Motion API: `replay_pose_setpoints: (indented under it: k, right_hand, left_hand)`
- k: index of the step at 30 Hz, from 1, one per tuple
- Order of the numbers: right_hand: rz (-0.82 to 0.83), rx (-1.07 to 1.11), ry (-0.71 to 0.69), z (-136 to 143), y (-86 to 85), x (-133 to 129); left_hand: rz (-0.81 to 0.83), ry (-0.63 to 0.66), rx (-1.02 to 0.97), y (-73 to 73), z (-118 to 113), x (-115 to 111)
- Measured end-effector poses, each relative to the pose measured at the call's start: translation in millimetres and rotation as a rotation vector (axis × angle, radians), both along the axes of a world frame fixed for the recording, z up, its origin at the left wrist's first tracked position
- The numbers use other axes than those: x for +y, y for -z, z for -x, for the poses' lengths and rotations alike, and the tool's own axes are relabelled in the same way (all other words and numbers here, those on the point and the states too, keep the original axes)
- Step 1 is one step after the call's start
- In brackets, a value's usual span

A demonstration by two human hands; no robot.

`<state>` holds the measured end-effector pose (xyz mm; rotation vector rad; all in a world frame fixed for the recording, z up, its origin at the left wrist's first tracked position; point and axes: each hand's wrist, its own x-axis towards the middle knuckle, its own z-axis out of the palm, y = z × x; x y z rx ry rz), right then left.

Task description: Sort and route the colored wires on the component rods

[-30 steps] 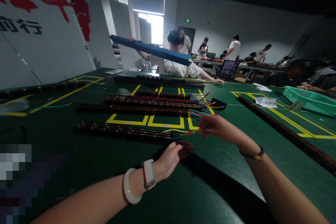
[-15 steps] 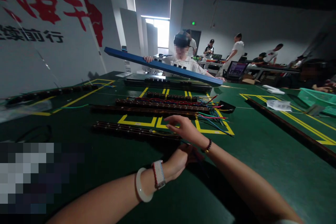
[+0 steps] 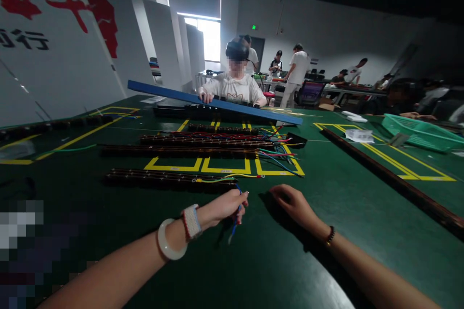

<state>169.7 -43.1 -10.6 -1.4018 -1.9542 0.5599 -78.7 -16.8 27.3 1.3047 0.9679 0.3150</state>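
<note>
My left hand (image 3: pixel 228 205) is closed around thin blue wires (image 3: pixel 235 226), whose loose ends hang below its fingers. These wires lead to the right end of a long dark strip (image 3: pixel 170 177) lying crosswise on the green table. Along that end of the strip runs a yellow-green wire (image 3: pixel 217 180) with a ring terminal. My right hand (image 3: pixel 290 200) is low over the table, to the right of the left hand and apart from it. Its fingers are loosely bent with a gap at the thumb, and nothing shows in them.
Several more dark strips with coloured wires (image 3: pixel 210 141) lie beyond, among yellow tape outlines (image 3: pixel 232 171). Across the table a person (image 3: pixel 235 82) holds a long blue bar (image 3: pixel 217 104). At right are another dark strip (image 3: pixel 391 178), a plastic bag (image 3: pixel 358 135) and a green basket (image 3: pixel 420 130).
My right hand has moved away from the left hand, to the right and down. My left hand still grips the wires. The other person's blue bar has come lower.
</note>
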Motion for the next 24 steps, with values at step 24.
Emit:
replay_pose_setpoints:
  k: [24]
  right_hand:
    - [-0.273, -0.437, -0.182, 3.8, -5.7, 5.1]
  left_hand:
    - [-1.453, -0.062, 0.794, 48.9, 218.8, 112.5]
